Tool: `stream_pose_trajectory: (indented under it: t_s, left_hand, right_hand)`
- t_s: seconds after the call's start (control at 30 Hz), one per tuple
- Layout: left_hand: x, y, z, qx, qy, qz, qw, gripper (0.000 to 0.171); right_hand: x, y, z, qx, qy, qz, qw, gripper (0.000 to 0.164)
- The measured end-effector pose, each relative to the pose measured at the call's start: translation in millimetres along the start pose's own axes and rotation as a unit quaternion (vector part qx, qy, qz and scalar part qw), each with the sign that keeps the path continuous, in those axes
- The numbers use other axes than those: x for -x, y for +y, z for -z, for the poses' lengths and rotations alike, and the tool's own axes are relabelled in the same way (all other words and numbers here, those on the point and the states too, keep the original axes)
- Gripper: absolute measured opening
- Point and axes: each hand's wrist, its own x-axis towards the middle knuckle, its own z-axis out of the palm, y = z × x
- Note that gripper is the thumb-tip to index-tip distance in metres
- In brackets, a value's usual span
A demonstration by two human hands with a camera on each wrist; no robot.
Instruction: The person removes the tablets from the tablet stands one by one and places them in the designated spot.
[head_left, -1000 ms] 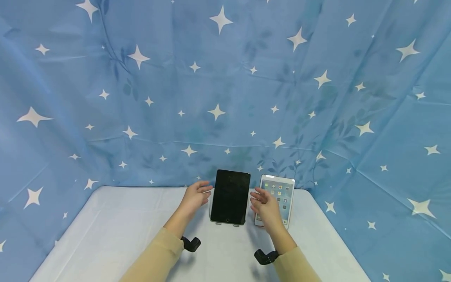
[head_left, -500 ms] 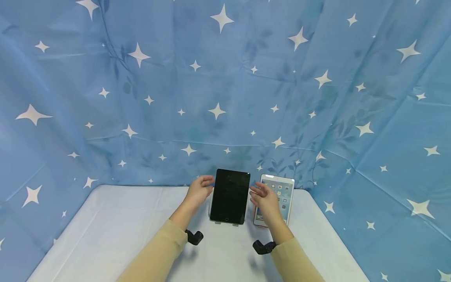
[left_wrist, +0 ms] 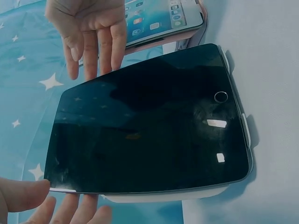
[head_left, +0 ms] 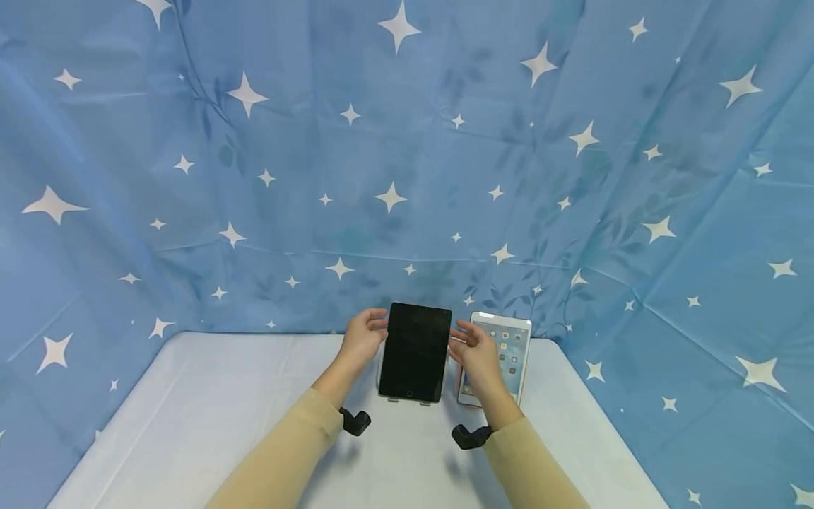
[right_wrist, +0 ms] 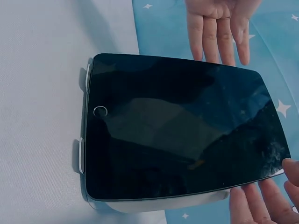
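A black-screened tablet [head_left: 415,353] leans upright on a white stand [left_wrist: 163,197], its home button at the bottom. At its left edge is my left hand [head_left: 362,338], fingers stretched out and the thumb at the upper corner. My right hand [head_left: 478,357] stands at the right edge in the same way, its thumb by the other upper corner. Some fingertips of both hands pass behind the tablet's edges and are hidden. Partly covered by my right hand, a white-framed tablet [head_left: 516,346] with a lit screen of app icons stands just to the right.
A white cloth covers the table [head_left: 191,410]. Behind it hangs a blue curtain [head_left: 286,212] with white stars. Two small hooks [head_left: 425,403] of the stand hold the black tablet's lower edge. A black wrist camera [head_left: 356,422] sits on each wrist.
Both hands have moved forward and closer to the black tablet's sides, the left one most. The two tablets have stayed in place while the head view has shifted slightly.
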Motion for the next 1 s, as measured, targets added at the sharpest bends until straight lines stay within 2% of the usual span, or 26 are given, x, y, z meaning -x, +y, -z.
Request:
stream_pose_trajectory:
  t_s: [0.4, 1.0]
  left_hand:
    - [-2.1, -1.6, -1.3, 0.007, 0.037, -0.009, 0.9993, 0.043]
    - [2.1, 0.7, -5.6, 0.037, 0.060, 0.008, 0.9975, 0.019]
  right_hand:
    - [-1, -1, -6, 0.000, 0.031, -0.001, 1.000, 0.053]
    - [2, -3, -17, 0.020, 0.103, 0.003, 0.994, 0.020]
